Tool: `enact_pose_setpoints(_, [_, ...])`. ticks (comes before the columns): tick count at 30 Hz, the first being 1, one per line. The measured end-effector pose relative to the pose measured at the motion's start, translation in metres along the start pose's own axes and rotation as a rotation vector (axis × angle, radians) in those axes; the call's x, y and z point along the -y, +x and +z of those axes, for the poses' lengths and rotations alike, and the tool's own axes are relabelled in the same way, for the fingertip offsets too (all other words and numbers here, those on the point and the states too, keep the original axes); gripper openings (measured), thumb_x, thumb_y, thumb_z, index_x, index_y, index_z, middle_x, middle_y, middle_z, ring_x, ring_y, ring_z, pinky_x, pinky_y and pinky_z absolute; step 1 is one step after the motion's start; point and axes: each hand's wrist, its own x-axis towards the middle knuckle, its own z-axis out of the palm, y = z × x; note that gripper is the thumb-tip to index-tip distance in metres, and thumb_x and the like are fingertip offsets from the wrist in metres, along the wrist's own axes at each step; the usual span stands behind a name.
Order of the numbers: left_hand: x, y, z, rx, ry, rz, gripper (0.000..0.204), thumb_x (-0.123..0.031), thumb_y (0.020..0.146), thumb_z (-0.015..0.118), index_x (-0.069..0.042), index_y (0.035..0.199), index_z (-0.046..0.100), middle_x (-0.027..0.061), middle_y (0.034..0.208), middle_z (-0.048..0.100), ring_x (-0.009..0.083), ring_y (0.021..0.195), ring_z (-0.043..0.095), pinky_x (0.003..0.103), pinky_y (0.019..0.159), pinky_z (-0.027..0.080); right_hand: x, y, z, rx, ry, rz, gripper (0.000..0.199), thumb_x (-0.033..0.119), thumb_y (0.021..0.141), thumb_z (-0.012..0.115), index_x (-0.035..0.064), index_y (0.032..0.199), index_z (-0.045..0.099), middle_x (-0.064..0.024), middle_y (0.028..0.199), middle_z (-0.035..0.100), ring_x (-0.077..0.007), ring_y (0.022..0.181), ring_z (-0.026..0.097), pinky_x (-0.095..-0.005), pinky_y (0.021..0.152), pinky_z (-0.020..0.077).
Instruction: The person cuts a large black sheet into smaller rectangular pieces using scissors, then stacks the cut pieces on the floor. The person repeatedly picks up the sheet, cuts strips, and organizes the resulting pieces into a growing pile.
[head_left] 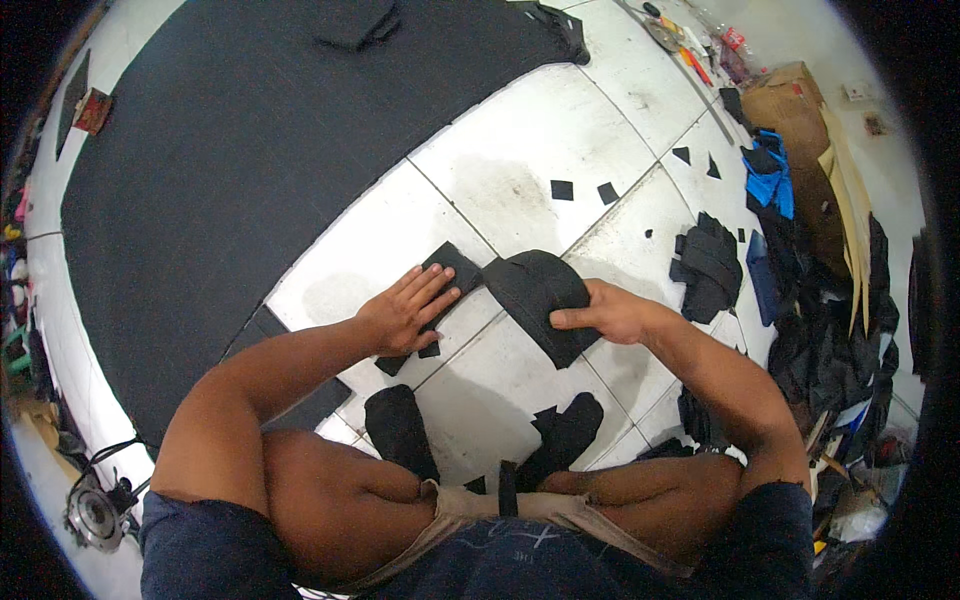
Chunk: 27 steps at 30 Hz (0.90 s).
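1. Now sorting cut black fabric pieces on the white tiled floor point(520, 140): one curved black piece point(535, 295) gripped and lifted at its edge, one flat dark piece point(448, 275) pinned down.
2. Right hand point(612, 315) pinching the curved piece at its right margin, thumb on top, other fingers tucked under the cloth; closed in a light pinch, not a fist. Most of the piece spreading out leftward from those fingertips, apparently resting on the tile.
3. Left hand point(405, 312) spread flat, fingers point(435, 290) extended and slightly fanned, pressing on the flat piece; nothing grasped, only held down. That piece reaching just beyond the fingertips, almost touching the curved one.
4. Judged next: needs the curved piece laid over or beside the pinned one with edges matched, so a steady press from the left and a careful drag from the right.
5. Farther off from the right fingers: a stack of similar cut pieces point(708, 265), small scraps point(562, 189), a cardboard box point(790, 105).
6. Beyond the left fingers: a large dark fabric sheet point(250, 150) covering the floor.
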Motion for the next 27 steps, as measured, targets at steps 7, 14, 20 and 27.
enact_pose_setpoints(7, [0.009, 0.002, 0.005, -0.008, -0.058, 0.098, 0.070, -0.039, 0.091, 0.055, -0.011, 0.149, 0.028, 0.0176, 0.157, 0.021, 0.0347, 0.144, 0.022, 0.049, 0.119, 0.018, -0.034, -0.018, -0.028, 0.015, 0.272, 0.021, 0.055, 0.026, 0.084, 0.075, -0.0017, 0.125, 0.053, -0.0104, 0.109, 0.064, -0.0204, 0.096, 0.063, -0.0361, 0.083, 0.0546])
enact_pose_setpoints(14, [0.012, 0.004, 0.005, 0.020, -0.088, 0.121, 0.069, -0.037, 0.090, 0.057, -0.012, 0.149, 0.030, 0.0168, 0.156, 0.022, 0.0332, 0.144, 0.023, 0.049, 0.119, 0.018, -0.046, -0.019, -0.044, 0.118, 0.387, 0.121, 0.058, 0.023, 0.084, 0.075, -0.0007, 0.131, 0.049, -0.0115, 0.112, 0.064, -0.0215, 0.099, 0.064, -0.0370, 0.086, 0.0539])
enact_pose_setpoints(20, [0.015, 0.012, 0.000, 0.153, -0.030, 0.105, 0.070, -0.042, 0.093, 0.051, -0.017, 0.152, 0.022, 0.0110, 0.159, 0.016, 0.0277, 0.147, 0.017, 0.045, 0.121, 0.014, -0.060, -0.007, -0.041, 0.191, 0.352, 0.146, 0.050, 0.026, 0.089, 0.070, -0.0001, 0.128, 0.052, -0.0110, 0.113, 0.064, -0.0221, 0.099, 0.063, -0.0377, 0.090, 0.0523])
enact_pose_setpoints(27, [0.013, 0.011, -0.005, 0.278, 0.002, 0.072, 0.072, -0.046, 0.093, 0.053, -0.019, 0.152, 0.023, 0.0095, 0.160, 0.016, 0.0266, 0.147, 0.017, 0.043, 0.121, 0.013, -0.046, 0.007, -0.012, 0.263, 0.344, 0.195, 0.044, 0.026, 0.090, 0.069, 0.0007, 0.124, 0.057, -0.0104, 0.113, 0.066, -0.0228, 0.104, 0.062, -0.0400, 0.093, 0.0503])
